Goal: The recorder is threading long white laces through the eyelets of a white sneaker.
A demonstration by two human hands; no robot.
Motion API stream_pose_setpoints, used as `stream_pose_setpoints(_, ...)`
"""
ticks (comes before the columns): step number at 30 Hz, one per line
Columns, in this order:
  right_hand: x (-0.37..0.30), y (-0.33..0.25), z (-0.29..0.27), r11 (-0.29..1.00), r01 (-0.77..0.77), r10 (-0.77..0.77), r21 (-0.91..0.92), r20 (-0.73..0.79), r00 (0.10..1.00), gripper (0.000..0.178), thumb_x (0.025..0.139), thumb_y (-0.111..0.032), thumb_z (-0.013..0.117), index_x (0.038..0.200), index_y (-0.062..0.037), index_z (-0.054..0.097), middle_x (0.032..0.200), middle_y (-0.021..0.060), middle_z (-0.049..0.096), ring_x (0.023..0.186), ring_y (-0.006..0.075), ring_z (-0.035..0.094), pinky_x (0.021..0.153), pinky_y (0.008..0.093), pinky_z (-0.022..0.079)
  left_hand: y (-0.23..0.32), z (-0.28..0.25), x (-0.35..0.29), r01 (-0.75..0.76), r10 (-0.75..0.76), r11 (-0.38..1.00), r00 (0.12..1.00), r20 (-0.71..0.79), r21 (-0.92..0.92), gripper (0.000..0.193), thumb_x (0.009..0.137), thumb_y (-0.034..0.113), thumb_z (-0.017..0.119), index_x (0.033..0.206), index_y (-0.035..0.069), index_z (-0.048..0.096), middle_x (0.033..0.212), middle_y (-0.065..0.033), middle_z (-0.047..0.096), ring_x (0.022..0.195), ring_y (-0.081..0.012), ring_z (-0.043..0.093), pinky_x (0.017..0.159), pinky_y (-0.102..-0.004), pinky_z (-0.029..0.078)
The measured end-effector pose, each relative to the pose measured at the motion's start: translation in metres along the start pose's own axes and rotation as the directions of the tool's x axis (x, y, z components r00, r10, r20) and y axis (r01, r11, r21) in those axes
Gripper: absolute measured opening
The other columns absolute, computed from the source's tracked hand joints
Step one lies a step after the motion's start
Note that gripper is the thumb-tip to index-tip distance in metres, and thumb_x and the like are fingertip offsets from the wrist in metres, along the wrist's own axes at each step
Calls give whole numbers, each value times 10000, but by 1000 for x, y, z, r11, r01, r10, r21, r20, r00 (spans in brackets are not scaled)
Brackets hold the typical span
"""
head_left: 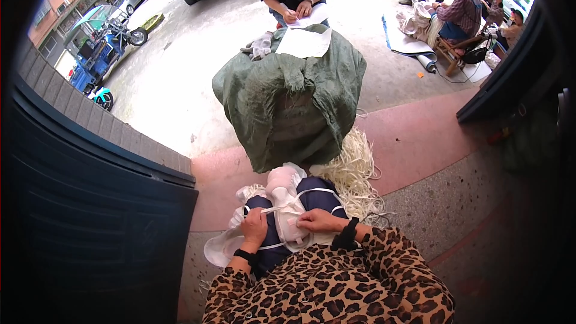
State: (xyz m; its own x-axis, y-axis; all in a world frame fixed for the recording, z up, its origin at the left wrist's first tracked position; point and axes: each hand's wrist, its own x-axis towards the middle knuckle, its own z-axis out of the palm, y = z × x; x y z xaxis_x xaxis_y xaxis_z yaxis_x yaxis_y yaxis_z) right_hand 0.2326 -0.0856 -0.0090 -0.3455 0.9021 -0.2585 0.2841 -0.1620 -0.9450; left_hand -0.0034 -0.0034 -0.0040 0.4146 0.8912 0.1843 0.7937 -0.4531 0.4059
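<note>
Both hands, left hand (pixel 255 226) and right hand (pixel 317 221), pinch a white fabric piece (pixel 287 213) with thin straps at lower centre. It lies on dark-trousered knees above speckled pavement (pixel 432 204).

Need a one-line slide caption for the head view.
Both hands, left hand and right hand, grip white fabric piece on lap, beside green-covered bundle.

Green-covered bundle (pixel 291 96) blocking frame center, dark door (pixel 90 216) closing off lower left; pavement (pixel 432 204) lying open at lower right.
</note>
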Motion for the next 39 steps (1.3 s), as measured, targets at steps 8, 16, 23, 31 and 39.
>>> stream_pose_setpoints(8, -5, -16, 0, 996, -49, 58, 68, -143, 988, 265, 866, -275, 549, 832, -23, 623, 706, 134, 604, 637, 244, 586, 610, 346, 457, 1, -7, 1, 52, -47, 995, 997, 60, -89, 153, 851, 183, 512, 930, 76, 587, 860, -132, 611, 797, -358, 590, 670, -458, 473)
stream_pose_setpoints(16, -25, -141, -86, 857, 409, -273, 312, -399, 876, 173, 942, -150, 495, 953, -4, 588, 659, -1, 546, 550, 62, 513, 522, 200, 432, -10, -22, 40, 486, -421, 694, 873, 247, -532, 201, 912, 148, 401, 964, 3, 530, 664, -145, 572, 374, -194, 525, 398, -329, 434)
stream_pose_setpoints(23, -63, -254, -127, 548, 831, -682, 99, -523, 512, 280, 962, -192, 429, 1076, 15, 579, 632, 37, 541, 567, 123, 536, 551, 271, 482, 5, -25, 30, 554, -450, 639, 832, 324, -534, 210, 880, 129, 424, 907, -25, 563, 656, -146, 571, 377, -209, 528, 438, -337, 459)
stream_pose_setpoints(31, -121, -325, -179, 491, 821, -749, 290, -340, 568, 180, 913, -79, 429, 1053, 0, 509, 698, -15, 347, 642, 107, 346, 720, 291, 337, 6, -16, 33, 119, -23, 948, 950, 311, -295, 185, 784, 161, 551, 867, 14, 626, 842, -195, 617, 855, -351, 587, 764, -423, 466)
stream_pose_setpoints(39, -123, -320, -184, 592, 773, -717, 227, -289, 634, 164, 913, -77, 427, 1032, -10, 518, 732, -12, 369, 669, 109, 366, 750, 295, 323, 47, 0, 83, -105, 174, 982, 823, 541, -155, 170, 753, 132, 534, 798, 21, 654, 802, -192, 641, 780, -346, 616, 697, -404, 478)
